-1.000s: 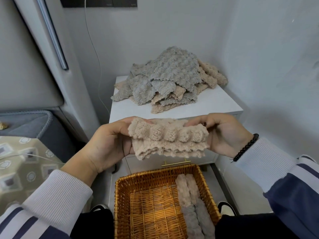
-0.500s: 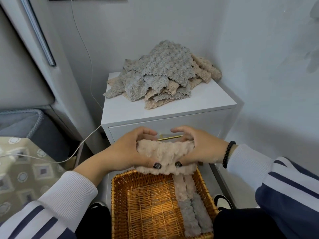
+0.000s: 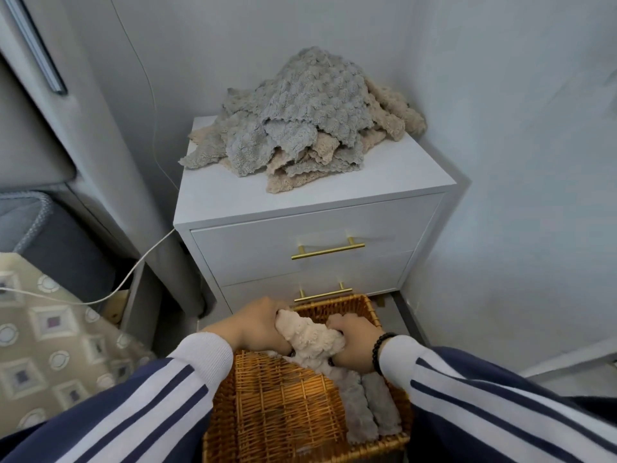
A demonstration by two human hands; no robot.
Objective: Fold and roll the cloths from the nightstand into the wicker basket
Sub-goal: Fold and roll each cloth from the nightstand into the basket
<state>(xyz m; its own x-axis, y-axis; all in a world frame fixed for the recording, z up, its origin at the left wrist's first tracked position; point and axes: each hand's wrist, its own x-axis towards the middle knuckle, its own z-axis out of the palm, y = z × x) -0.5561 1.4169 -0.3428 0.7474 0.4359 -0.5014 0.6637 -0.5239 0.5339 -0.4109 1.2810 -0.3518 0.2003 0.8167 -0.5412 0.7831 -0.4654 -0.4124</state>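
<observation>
Both hands, left hand (image 3: 257, 329) and right hand (image 3: 354, 342), grip a beige rolled cloth (image 3: 310, 339) tightly so it keeps its shape, low over the wicker basket (image 3: 267, 406) beside 2 grey rolls (image 3: 367, 406). The cloth pile (image 3: 307, 115) waits on the nightstand (image 3: 334, 182).

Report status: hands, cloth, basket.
Left hand and right hand both grip the rolled beige cloth over the basket. Rolled cloths along its right side. Pile waits on nightstand. Nothing blocking.
</observation>
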